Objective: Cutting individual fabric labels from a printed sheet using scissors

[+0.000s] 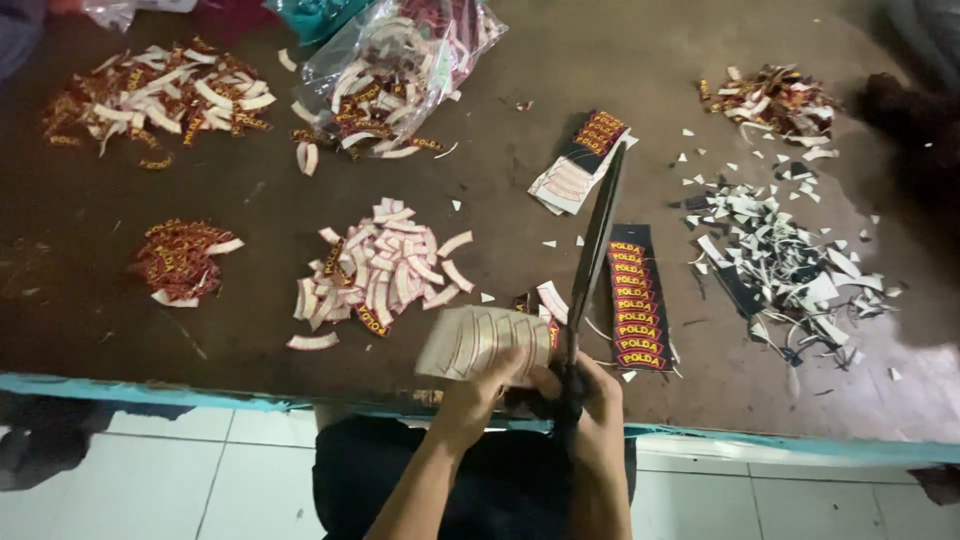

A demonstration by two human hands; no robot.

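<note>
A sheet of patches point(483, 343) is held in the left hand point(478, 392), white back side up, with red curved lines on it. The fingers are closed around its lower edge. It is held just over the near edge of the brown table point(100, 320). A pair of long black scissors point(592, 250) is gripped in the right hand point(590, 392), with the fingers clenched around the handles. The blades are pointed away, up across the table, close beside the sheet.

A black strip of patches point(634, 300) is laid flat on the table, just right of the blades. A pile of cut curved patches point(378, 270) is seen to the left of the sheet. A heap of cut scraps point(785, 265) is spread on the right. A clear plastic bag point(395, 55) full of patches is placed at the far side.
</note>
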